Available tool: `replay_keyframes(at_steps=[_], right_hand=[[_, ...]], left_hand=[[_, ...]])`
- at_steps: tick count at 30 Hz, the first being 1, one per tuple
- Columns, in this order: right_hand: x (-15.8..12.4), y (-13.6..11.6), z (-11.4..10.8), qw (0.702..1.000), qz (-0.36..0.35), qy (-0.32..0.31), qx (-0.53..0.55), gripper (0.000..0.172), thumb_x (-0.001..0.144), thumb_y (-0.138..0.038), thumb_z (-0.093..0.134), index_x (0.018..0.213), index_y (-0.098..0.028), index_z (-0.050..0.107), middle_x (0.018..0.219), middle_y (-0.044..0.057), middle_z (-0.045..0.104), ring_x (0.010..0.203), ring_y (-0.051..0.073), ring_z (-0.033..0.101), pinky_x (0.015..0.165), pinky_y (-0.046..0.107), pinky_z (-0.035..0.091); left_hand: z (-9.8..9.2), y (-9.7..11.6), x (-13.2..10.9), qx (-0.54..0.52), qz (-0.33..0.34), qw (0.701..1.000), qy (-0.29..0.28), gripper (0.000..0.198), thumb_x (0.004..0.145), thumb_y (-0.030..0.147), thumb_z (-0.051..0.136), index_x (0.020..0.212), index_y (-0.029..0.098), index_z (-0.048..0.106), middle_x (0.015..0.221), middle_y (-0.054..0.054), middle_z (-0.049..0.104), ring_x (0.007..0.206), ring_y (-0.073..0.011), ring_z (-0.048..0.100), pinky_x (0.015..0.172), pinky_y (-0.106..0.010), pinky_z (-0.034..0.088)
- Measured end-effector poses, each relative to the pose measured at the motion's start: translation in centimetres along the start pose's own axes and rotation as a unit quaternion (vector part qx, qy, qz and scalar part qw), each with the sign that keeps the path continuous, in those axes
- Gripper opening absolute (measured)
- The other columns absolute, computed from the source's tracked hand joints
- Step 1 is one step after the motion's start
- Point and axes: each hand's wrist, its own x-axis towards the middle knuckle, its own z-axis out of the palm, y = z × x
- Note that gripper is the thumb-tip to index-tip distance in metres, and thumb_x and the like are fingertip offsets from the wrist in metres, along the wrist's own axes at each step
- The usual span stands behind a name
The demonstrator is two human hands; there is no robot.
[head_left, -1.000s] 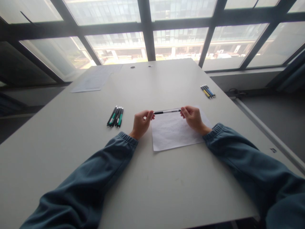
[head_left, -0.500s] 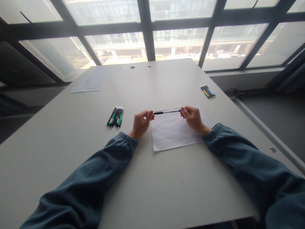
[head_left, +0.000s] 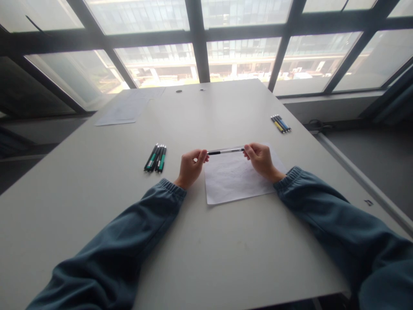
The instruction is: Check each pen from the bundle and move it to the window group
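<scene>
- Is a slim pen (head_left: 226, 151), black toward the left, pale beyond, with small dark marking.
- Stretches nearly level between left hand (head_left: 192, 166) and right hand (head_left: 260, 160), pinched at both ends.
- Seems raised above the paper (head_left: 234, 183).

The pen (head_left: 226, 151) bars the gap between left hand (head_left: 189, 167) and right hand (head_left: 260, 161); beyond them the bench (head_left: 209, 114) offers open passage, as it does between the sleeves (head_left: 129, 232); green-banded pens (head_left: 158, 157) obstruct the left side, yellow and blue pens (head_left: 281, 124) the right edge

Dark-framed windows (head_left: 158, 64), loose papers (head_left: 119, 112), bluish curtain (head_left: 395, 105)
</scene>
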Motion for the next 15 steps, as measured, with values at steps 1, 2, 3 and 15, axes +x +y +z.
replay_keyframes(at_steps=[1,2,3,15], right_hand=[[0.0,0.0,0.0,1.000,0.010,0.003,0.010,0.053,0.093,-0.063,0.059,0.064,-0.019,0.064,0.059,0.002,0.063,0.053,0.013,0.055,0.051,0.027,0.041],[0.1,-0.1,0.1,0.999,0.022,0.003,0.024,0.053,0.092,-0.064,0.060,0.064,-0.018,0.065,0.058,0.002,0.063,0.052,0.012,0.054,0.050,0.026,0.041],[0.1,-0.2,0.2,0.999,0.035,-0.001,0.042,0.053,0.091,-0.064,0.061,0.065,-0.018,0.065,0.057,0.001,0.062,0.050,0.012,0.054,0.049,0.026,0.040],[-0.1,-1.4,0.7,0.964,0.130,-0.139,0.189,0.048,0.087,-0.060,0.070,0.067,-0.017,0.060,0.059,0.001,0.064,0.048,0.009,0.053,0.046,0.022,0.037]], left_hand=[[0.0,0.0,0.0,0.000,0.001,1.000,0.000,0.051,0.098,0.058,0.054,0.069,0.019,0.069,0.065,-0.005,0.071,0.062,-0.0161,0.066,0.063,-0.028,0.050],[0.0,0.0,0.0,0.000,0.002,1.000,0.000,0.050,0.098,0.057,0.055,0.069,0.019,0.069,0.066,-0.005,0.071,0.063,-0.0161,0.066,0.064,-0.028,0.050],[0.0,-0.1,0.0,0.000,0.002,1.000,0.000,0.049,0.098,0.057,0.056,0.070,0.019,0.070,0.067,-0.005,0.072,0.064,-0.0160,0.067,0.065,-0.028,0.050],[0.0,-0.5,-0.1,-0.014,0.015,1.000,-0.020,0.051,0.100,0.058,0.050,0.075,0.017,0.067,0.072,-0.005,0.070,0.070,-0.0159,0.065,0.068,-0.028,0.049]])
